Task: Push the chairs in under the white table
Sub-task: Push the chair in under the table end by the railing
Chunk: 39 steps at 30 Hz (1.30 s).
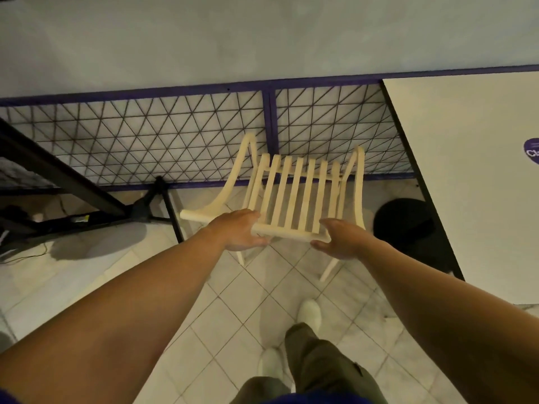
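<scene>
cream slatted plastic chair (294, 196): centre, before purple-framed wire mesh fence (145, 132) | white rectangular table (472, 170): right of chair | round black bin (405, 225): between chair and table, on floor | black metal frame (58, 176): left

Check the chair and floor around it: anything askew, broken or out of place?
Nothing looks broken or spilled. The cream slatted chair stands out in the open beside the white table, not under it, with both hands on its top rail. A loose cable lies on the tiles at far left.

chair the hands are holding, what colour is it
The chair is cream, a pale off-white, with a slatted back; it shows best in the head view.
</scene>
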Available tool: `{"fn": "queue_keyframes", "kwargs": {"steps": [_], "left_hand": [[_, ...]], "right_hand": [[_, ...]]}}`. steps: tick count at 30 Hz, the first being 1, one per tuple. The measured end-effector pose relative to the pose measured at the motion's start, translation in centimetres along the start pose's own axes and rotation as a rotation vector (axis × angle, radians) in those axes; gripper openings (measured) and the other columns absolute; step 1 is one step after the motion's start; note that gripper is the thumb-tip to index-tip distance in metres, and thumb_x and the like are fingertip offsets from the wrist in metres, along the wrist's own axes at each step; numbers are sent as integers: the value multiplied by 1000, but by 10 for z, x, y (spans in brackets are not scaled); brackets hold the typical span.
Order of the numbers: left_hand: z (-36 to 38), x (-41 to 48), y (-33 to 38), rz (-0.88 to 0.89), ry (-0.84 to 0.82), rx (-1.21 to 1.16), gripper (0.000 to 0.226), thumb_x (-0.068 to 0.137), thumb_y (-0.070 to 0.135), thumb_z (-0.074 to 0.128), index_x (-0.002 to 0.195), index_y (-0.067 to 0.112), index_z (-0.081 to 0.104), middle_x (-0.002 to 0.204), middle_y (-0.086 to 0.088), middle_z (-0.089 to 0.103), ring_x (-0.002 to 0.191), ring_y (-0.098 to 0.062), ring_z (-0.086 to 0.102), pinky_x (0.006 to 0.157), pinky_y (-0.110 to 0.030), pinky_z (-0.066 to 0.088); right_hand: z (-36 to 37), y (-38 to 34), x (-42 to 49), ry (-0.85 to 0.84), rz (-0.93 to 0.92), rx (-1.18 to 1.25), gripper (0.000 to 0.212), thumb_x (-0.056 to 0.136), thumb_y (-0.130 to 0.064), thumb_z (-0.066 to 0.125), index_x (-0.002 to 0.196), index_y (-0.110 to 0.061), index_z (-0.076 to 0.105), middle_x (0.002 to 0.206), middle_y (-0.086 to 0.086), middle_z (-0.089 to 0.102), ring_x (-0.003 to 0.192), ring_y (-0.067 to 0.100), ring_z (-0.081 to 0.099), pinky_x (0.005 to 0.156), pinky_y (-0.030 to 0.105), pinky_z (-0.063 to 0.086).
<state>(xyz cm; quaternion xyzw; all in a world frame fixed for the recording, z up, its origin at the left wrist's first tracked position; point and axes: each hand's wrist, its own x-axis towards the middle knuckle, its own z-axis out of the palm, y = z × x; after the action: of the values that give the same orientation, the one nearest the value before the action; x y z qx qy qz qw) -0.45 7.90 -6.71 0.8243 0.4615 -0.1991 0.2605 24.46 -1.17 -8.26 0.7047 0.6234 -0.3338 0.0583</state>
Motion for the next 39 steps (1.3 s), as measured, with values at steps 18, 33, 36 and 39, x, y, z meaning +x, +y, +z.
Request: {"fn": "queue_keyframes", "kwargs": {"steps": [18, 33, 36, 39], "left_hand": [[13, 80, -43, -89, -267, 160, 74, 89, 11, 61, 148, 49, 37, 135, 1, 57, 95, -20, 59, 76, -31, 50], [14, 94, -57, 22, -347, 223, 93, 89, -12, 50, 153, 49, 24, 134, -7, 50, 105, -27, 58, 86, -39, 51], [12, 96, -56, 83, -333, 264, 90, 90, -10, 50, 153, 48, 26, 135, -7, 51, 105, -27, 59, 86, -40, 52], [8, 101, -56, 139, -320, 306, 84, 93, -7, 49, 153, 48, 28, 136, -7, 51, 109, -29, 58, 89, -41, 51]], "right_hand": [[31, 41, 73, -304, 39, -21, 65, 86, -12, 68, 144, -30, 45, 123, -1, 61, 109, 20, 59, 98, 38, 46], [45, 26, 57, -216, 231, -63, 30, 87, -18, 67, 115, -26, 61, 96, -6, 61, 87, 12, 61, 89, 32, 53], [53, 23, 47, -203, 268, -24, 30, 89, -18, 67, 117, -26, 60, 99, -5, 62, 90, 12, 61, 88, 29, 52], [61, 20, 39, -173, 299, 2, 30, 90, -19, 66, 118, -26, 60, 100, -6, 61, 89, 11, 61, 88, 29, 52]]}}
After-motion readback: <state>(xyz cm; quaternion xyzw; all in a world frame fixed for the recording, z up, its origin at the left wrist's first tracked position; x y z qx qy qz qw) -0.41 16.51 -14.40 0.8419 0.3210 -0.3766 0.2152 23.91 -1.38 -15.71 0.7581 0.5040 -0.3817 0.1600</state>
